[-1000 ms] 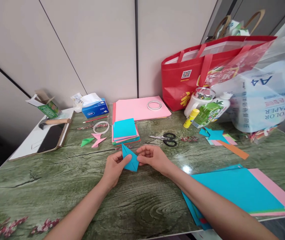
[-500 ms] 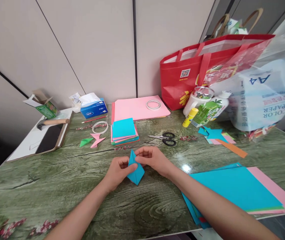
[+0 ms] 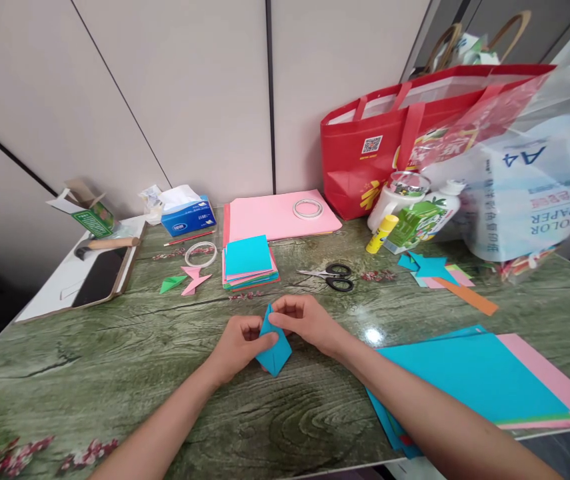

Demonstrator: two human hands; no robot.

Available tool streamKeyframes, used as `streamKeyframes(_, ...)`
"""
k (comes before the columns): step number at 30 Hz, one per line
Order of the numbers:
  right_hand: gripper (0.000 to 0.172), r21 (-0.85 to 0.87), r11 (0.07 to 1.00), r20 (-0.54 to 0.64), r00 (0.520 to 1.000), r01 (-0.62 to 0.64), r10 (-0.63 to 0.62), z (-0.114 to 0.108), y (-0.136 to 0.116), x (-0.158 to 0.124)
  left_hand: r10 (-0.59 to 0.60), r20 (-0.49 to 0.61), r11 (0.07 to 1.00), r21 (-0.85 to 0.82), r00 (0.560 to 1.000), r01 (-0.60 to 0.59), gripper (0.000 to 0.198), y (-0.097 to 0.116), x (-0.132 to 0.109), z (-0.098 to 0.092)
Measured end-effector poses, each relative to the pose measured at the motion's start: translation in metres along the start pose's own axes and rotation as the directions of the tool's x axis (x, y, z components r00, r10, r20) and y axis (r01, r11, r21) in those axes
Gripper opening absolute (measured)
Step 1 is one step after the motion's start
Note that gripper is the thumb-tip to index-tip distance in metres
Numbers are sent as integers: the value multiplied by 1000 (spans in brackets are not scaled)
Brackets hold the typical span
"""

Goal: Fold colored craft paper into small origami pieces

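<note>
Pinching the blue paper [image 3: 279, 356] over the table [image 3: 315, 417], my left hand [image 3: 239, 348] is steadying its side, my right hand [image 3: 309, 323] its upper tip. I am seemingly shaping a fold, the next move calling for firm creasing.

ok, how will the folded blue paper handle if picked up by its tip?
Likely light: the folded blue paper is small and flat. Probably stiffer than a loose sheet, given its creases. Its narrow tip, by the right hand, may bend.
</note>
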State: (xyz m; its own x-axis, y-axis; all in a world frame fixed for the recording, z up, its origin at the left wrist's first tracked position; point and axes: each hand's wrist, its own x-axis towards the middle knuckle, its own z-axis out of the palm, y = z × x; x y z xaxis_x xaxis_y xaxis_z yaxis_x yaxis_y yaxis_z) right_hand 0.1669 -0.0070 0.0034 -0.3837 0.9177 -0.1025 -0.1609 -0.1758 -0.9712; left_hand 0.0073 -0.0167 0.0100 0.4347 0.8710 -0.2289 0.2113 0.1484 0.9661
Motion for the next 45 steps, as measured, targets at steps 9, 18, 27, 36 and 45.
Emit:
streamKeyframes(9,30,-2,997,-97,992,77,-77,3,-1,0,-51,134,998,-21,990,55,24,-2,-4,5)
streamKeyframes(18,28,-28,1000,-14,1000,0,0,0,0,0,-66,79,998,3,995,66,25,-2,-2,5)
streamKeyframes(27,30,52,998,-108,994,-24,29,-2,2,2,-4,-27,997,81,1000,6,25,-1,-1,9)
streamKeyframes(36,17,-175,984,-69,997,18,-31,-3,8,3,-103,-59,977,179,993,112,28,0,-2,7)
streamKeyframes(45,13,-383,918,-62,988,106,-140,-9,7,4,-114,33,980,170,993,107,33,6,-1,2)
